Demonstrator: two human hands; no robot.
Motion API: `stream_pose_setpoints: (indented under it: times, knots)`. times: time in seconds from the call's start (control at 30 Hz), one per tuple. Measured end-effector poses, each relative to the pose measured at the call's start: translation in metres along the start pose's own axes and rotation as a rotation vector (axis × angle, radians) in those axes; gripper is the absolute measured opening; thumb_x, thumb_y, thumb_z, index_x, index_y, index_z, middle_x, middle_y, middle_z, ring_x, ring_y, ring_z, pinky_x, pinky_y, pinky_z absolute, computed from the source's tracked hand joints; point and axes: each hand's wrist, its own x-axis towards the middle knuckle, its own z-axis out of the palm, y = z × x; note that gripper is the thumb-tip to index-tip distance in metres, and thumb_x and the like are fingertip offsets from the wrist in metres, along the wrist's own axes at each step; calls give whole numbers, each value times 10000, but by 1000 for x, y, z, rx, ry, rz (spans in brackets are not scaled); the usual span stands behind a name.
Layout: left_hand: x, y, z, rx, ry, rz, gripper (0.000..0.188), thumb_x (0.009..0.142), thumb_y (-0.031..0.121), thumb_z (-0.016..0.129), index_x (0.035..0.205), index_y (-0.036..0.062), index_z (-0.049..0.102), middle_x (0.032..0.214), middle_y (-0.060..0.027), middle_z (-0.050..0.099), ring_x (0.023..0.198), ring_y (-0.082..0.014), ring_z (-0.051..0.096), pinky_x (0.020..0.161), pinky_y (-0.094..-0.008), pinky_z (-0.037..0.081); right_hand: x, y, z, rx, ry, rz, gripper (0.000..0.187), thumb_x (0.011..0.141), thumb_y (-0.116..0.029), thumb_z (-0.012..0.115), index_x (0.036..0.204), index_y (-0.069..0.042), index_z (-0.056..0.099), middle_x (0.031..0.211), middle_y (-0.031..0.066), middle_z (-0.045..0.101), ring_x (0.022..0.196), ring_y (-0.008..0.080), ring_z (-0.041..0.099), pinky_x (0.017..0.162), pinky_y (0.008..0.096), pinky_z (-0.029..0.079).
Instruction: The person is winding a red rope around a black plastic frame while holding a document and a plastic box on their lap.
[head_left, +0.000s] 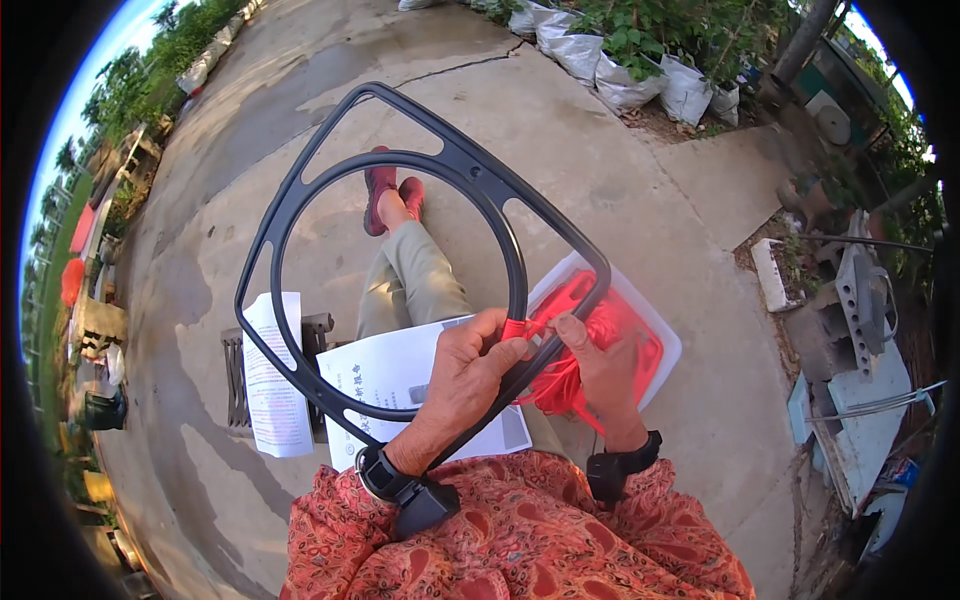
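A dark grey, rounded-triangular frame with a ring inside it is tilted above my lap. My left hand is closed around the ring's lower right side, thumb and fingers pinched beside a short wrap of red cord. At the frame's right outer edge, my right hand is closed, with thumb and finger pinching the strand that runs from that wrap. Below and beyond this hand, a tangled heap of red plastic cord lies in a translucent white tub.
Printed white sheets lie across my lap. Another paper rests on a dark slatted stool at the left. My legs stretch forward over concrete. White sacks with plants line the far side; blocks and scrap lie right.
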Motion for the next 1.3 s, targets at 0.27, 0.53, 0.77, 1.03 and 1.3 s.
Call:
stream_pose_setpoints:
  times: [0.27, 0.53, 0.77, 1.03, 1.3]
  knots:
    - [1, -38, -35, 271, -132, 28, 135, 889, 105, 595, 918, -23, 624, 739, 33, 545, 678, -42, 465, 602, -223, 402, -26, 1, -14, -405, -405, 199, 200, 819, -110, 760, 738, -5, 611, 641, -24, 585, 621, 31, 507, 569, 247, 454]
    - [2, -45, -47, 172, -122, -117, 128, 890, 119, 584, 910, -1, 623, 725, 29, 526, 675, -52, 457, 609, -223, 384, -14, -20, -9, -606, -509, 198, 188, 846, -136, 753, 803, -11, 620, 652, -21, 563, 614, 42, 509, 555, 252, 451]
    - [1, -62, -51, 190, -72, -118, 142, 877, 134, 577, 896, 0, 616, 707, 31, 510, 653, -58, 440, 589, -236, 375, -27, -46, -9, -622, -383, 352, 127, 829, -69, 749, 814, -21, 632, 700, -4, 608, 563, 45, 536, 503, 221, 434]
    - [-13, -70, -33, 428, 94, -42, 220, 859, 187, 633, 897, -29, 628, 623, -28, 519, 585, -98, 461, 549, -290, 395, 6, -76, 22, -821, -451, 46, 128, 820, -70, 746, 800, -17, 632, 668, 11, 618, 618, 75, 536, 577, 249, 457]
    - [-19, -77, -42, 195, 95, -57, 274, 902, 244, 624, 922, -26, 670, 621, -31, 567, 598, -98, 510, 563, -276, 419, 30, -65, 49, -861, -489, -20, 135, 814, -62, 747, 798, -25, 618, 703, 17, 623, 653, 84, 568, 607, 255, 482]
